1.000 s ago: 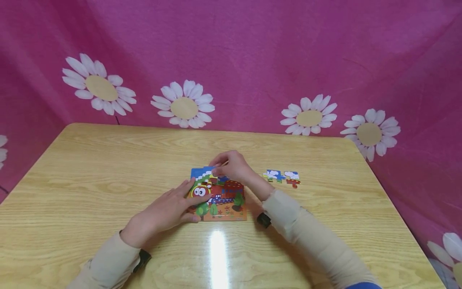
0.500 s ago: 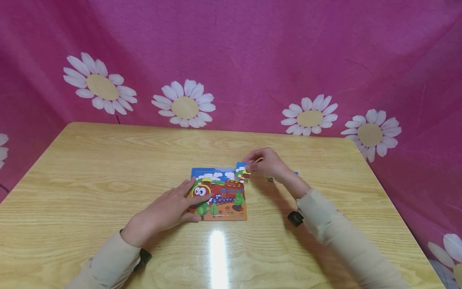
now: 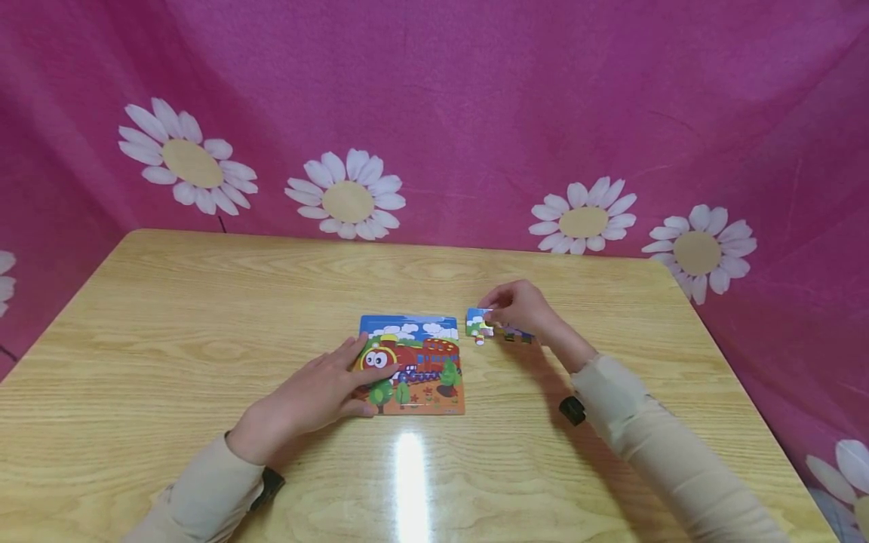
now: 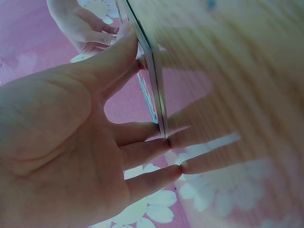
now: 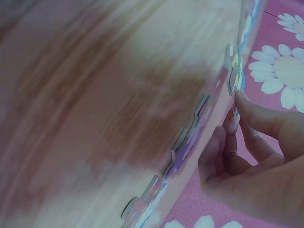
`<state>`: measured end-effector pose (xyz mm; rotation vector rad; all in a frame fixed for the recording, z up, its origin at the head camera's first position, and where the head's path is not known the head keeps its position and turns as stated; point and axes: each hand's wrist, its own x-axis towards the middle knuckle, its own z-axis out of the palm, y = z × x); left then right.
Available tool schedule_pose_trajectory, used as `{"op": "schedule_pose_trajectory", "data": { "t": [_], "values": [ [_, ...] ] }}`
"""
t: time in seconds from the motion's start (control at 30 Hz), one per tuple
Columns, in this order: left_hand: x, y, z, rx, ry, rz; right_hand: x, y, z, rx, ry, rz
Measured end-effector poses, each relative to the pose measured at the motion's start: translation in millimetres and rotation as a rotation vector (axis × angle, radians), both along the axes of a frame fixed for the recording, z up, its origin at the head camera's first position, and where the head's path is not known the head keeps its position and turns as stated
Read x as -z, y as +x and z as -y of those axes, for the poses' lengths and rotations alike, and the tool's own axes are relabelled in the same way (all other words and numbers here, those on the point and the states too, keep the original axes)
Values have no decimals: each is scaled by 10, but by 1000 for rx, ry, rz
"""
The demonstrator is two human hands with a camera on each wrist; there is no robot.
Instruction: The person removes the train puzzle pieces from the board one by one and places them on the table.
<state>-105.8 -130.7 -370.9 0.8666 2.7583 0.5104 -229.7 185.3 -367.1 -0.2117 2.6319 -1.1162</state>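
Note:
A jigsaw puzzle [image 3: 428, 366] with a red train picture lies mid-table. My left hand [image 3: 308, 392] rests at its left side, one finger reaching over the picture. In the left wrist view, extended fingers [image 4: 149, 183] touch the tabletop, and the thumb lies at the board's edge [image 4: 153, 71]. Just right of the puzzle, my right hand [image 3: 523, 308] pinches a puzzle piece [image 3: 474, 322] with blue sky and green on it. The right wrist view has this piece [image 5: 236, 71] at the thumb and fingertip, low over the table.
Other loose puzzle pieces [image 3: 519, 337] lie partly hidden under the right hand; in the right wrist view several pieces [image 5: 185, 145] line up on the tabletop. A pink curtain [image 3: 462, 136] with white flowers hangs behind the wooden table [image 3: 237, 302].
My right hand has lifted a piece off the puzzle's top and carried it right, beside the loose pieces. The sky picture underneath now shows. The left hand stays in place.

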Motion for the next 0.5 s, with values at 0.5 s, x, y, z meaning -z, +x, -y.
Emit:
{"op": "schedule_pose_trajectory", "data": {
  "t": [0.5],
  "values": [
    [-6,4,-14,-21,-1,27,79,-28,16,-43,121,-49]
  ]
}}
